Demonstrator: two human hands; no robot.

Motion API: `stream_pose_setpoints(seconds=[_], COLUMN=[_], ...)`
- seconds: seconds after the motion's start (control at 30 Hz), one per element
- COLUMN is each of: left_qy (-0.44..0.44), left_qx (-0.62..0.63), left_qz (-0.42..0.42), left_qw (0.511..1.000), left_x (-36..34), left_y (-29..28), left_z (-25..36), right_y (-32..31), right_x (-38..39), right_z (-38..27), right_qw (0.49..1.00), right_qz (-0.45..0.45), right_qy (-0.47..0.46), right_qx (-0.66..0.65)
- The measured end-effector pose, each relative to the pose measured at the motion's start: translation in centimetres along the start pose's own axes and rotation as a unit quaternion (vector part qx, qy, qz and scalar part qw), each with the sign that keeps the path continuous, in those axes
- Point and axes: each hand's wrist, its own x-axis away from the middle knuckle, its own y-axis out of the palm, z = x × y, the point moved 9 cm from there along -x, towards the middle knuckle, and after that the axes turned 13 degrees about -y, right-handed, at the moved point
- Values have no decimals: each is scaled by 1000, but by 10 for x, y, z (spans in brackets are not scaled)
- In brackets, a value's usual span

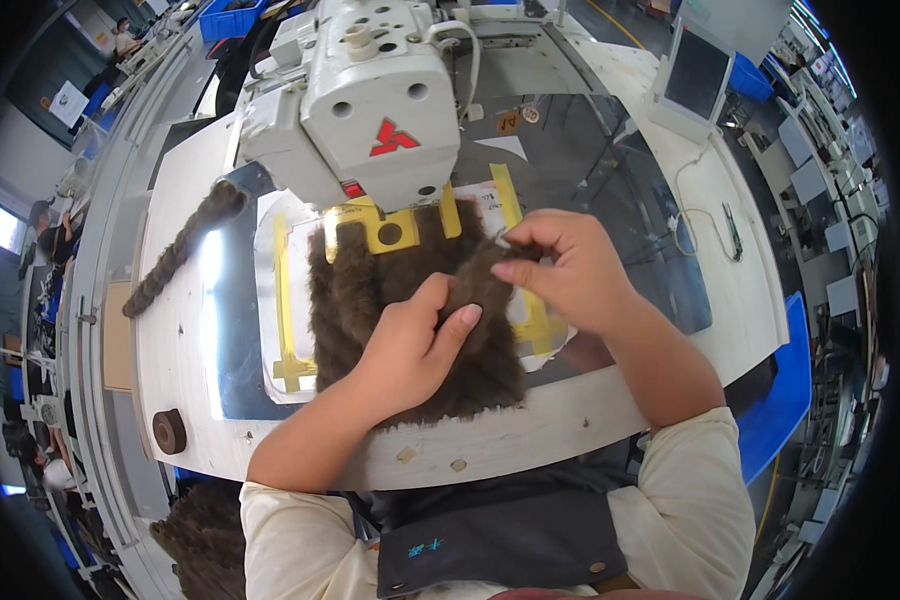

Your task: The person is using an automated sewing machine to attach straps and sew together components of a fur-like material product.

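Note:
A strip of dark brown fur (pixel 480 278) is stretched between my hands. My left hand (pixel 410 345) is closed on its lower left part, the thumb pressed against the fingers. At its upper right end my right hand (pixel 568 268) pinches it between thumb and fingertips. Beneath lies a larger brown fur panel (pixel 485 375), its ragged front edge reaching the pale table rim. Yellow plates (pixel 410 232) with a dark round hole lie at the panel's far edge, under the white sewing machine head (pixel 380 120). Yellow tape (pixel 285 290) marks the white sheet around the panel.
A long fur roll (pixel 185 250) lies on the left, above a dark brown round spool (pixel 170 431). Snips (pixel 734 233) and a screen (pixel 695 70) stand to the right. A blue bin (pixel 782 395) borders the table; more fur (pixel 210 540) sits below left.

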Motion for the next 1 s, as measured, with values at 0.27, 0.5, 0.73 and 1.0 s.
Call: stream_pose_setpoints(seconds=[0.27,0.5,0.73,1.0], left_qy=[-28,125,196,211], left_qx=[-222,-357,-458,-468], left_qz=[-115,26,9,73], left_qw=[968,925,867,855], left_x=[-19,-44,-66,-81], left_y=[-3,-13,-3,-2], left_z=[-29,-23,-29,-30], right_y=[37,68,61,62], right_x=[-54,-81,-93,-100], right_z=[93,115,130,138], right_qw=[982,981,982,978], right_qz=[-141,-149,-113,-89], right_qy=[39,-29,27,-9], right_qx=[115,121,151,188])
